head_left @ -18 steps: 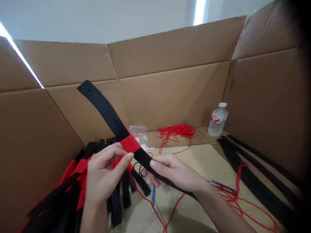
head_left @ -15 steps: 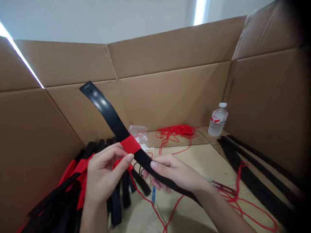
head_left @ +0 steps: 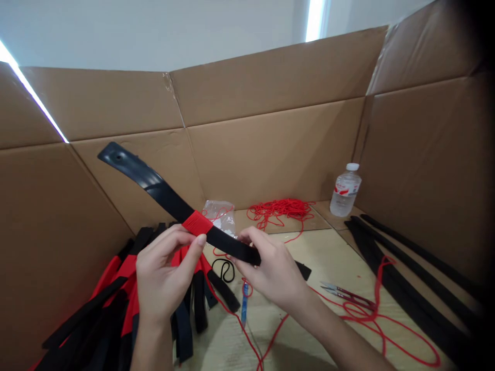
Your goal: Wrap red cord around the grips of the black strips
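The left hand (head_left: pixel 166 270) and the right hand (head_left: pixel 270 273) both have hold of a long black strap (head_left: pixel 170 201), which is lifted above the bench (head_left: pixel 340 257) and angled up toward the cardboard wall (head_left: pixel 270 154). The left thumb and fingers close around it at a tight red thread binding (head_left: pixel 197 222), while the right fingers curl around it just beyond, with its far end (head_left: pixel 303 270) showing past that hand. The binding looks complete on this strap, though its thread end is not visible. To the left, a heap of black straps (head_left: pixel 183 330) shows many red sections, which suggests a good number already carry red. To the right, a row of black strips (head_left: pixel 402 278) shows no red binding of its own, only a loose length of red thread (head_left: pixel 381 288) across it, so those appear still bare. A tangled mass of red thread (head_left: pixel 280 208) lies by a clear plastic bag (head_left: pixel 220 216), and thread snips (head_left: pixel 348 296), a blue pen (head_left: pixel 244 304) and a water bottle (head_left: pixel 346 190) stand or lie nearby.
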A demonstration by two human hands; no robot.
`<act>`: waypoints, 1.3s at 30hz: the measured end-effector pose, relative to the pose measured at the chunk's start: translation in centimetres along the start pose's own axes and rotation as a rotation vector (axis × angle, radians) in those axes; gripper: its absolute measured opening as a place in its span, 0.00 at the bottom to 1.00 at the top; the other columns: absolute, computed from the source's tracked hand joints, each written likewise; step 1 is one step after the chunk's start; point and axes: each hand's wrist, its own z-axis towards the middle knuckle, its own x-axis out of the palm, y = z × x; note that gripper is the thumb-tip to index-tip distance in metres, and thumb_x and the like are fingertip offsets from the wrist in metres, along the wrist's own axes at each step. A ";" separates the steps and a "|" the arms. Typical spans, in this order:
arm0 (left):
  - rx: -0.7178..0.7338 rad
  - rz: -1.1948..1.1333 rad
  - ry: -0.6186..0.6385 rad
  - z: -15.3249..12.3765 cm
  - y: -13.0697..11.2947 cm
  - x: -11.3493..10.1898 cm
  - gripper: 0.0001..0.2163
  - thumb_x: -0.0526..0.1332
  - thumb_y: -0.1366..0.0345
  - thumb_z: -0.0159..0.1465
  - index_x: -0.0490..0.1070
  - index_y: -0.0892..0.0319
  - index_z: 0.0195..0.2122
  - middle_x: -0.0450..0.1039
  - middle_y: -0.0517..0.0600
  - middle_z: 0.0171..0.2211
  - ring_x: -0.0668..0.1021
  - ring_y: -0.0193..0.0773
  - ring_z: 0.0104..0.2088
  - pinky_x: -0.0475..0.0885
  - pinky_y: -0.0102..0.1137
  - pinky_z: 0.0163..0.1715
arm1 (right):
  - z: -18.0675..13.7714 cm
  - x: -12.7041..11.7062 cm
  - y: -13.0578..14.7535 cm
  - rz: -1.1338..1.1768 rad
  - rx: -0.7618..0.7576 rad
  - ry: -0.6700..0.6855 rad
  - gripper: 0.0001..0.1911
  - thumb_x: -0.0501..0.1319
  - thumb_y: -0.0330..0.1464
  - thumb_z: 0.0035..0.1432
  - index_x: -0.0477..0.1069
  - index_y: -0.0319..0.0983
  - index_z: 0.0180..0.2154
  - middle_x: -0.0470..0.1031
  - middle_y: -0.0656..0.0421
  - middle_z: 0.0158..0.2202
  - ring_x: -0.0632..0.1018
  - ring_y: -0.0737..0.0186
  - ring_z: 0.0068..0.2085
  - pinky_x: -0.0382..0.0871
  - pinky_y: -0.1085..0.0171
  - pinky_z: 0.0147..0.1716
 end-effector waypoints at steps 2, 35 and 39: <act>-0.030 -0.036 -0.013 0.0 0.0 0.0 0.08 0.67 0.74 0.58 0.71 0.58 0.26 0.65 0.43 0.24 0.67 0.28 0.24 0.63 0.25 0.23 | -0.1 0.1 -0.2 -0.045 -0.091 -0.066 0.06 0.65 0.27 0.56 0.70 0.39 0.37 0.75 0.59 0.34 0.76 0.61 0.34 0.66 0.64 0.32; -0.261 -0.523 0.044 0.1 0.2 0.0 0.07 0.63 0.70 0.62 0.73 0.58 0.25 0.81 0.51 0.42 0.82 0.45 0.44 0.78 0.39 0.45 | 0.3 -1.3 1.5 0.552 0.073 0.108 0.09 0.64 0.35 0.55 0.79 0.36 0.36 0.78 0.58 0.30 0.75 0.66 0.29 0.67 0.67 0.28; -0.241 -0.505 0.029 0.0 0.0 -0.2 0.08 0.62 0.72 0.61 0.73 0.57 0.25 0.81 0.50 0.39 0.82 0.43 0.42 0.78 0.39 0.45 | 0.1 -0.8 1.3 0.663 0.110 0.216 0.14 0.60 0.39 0.60 0.76 0.36 0.31 0.69 0.62 0.23 0.69 0.69 0.23 0.64 0.68 0.23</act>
